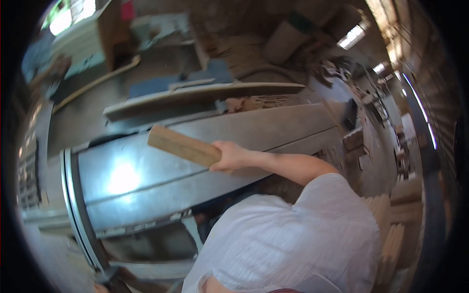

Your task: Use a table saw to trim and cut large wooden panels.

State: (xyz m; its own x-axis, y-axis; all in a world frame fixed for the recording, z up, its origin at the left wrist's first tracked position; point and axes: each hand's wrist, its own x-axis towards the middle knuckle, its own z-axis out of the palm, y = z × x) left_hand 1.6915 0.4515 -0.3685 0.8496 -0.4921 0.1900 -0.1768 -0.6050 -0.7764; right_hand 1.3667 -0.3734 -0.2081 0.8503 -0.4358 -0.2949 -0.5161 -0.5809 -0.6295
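Note:
My right hand (225, 156) grips a long rectangular wooden block (181, 145) by its near end. The block is held at a slant over a flat metal machine table (293, 122), which has lengthwise seams and a bright reflection at the left. A metal rail (74, 205) runs across the table's left end. I cannot make out my left hand; only a little bare skin shows at the lower edge, beside my white shirt.
Beyond the table lie long boards (205, 95) and blue sheets (151, 88). A co-worker's blue sleeve (36, 56) shows at upper left. A large cylindrical bin (283, 41) stands behind. Stacked timber (391, 244) is at my right, along a cluttered aisle.

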